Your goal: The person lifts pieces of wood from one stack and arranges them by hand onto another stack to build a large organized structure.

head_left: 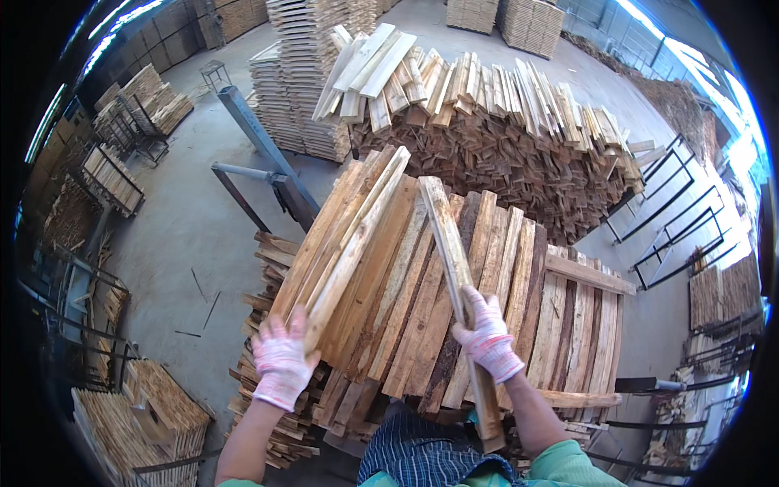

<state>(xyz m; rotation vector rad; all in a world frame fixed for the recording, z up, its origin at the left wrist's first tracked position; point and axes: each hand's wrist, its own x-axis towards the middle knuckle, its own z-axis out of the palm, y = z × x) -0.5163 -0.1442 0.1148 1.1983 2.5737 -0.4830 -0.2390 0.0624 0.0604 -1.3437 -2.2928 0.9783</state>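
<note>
My right hand (490,339), in a white and pink knit glove, is closed around a long narrow wooden board (443,231). The board slants over the stack, its near end reaching down by my waist. My left hand (284,359), gloved alike, has its fingers spread against the near ends of the boards at the stack's left side. Beside its thumb lies a pale board (357,253) on top of others. Under both hands is a stack of rough boards (418,345) laid side by side, some with dark bark edges. A crosswise strip (591,274) lies over the boards at right.
Beyond the stack rises a large heap of boards (495,154), with a tall stacked pile (296,105) to its left. A blue metal post (260,138) stands near the stack's far left corner. Black metal frames (682,235) are at right; another board pile (146,414) sits lower left.
</note>
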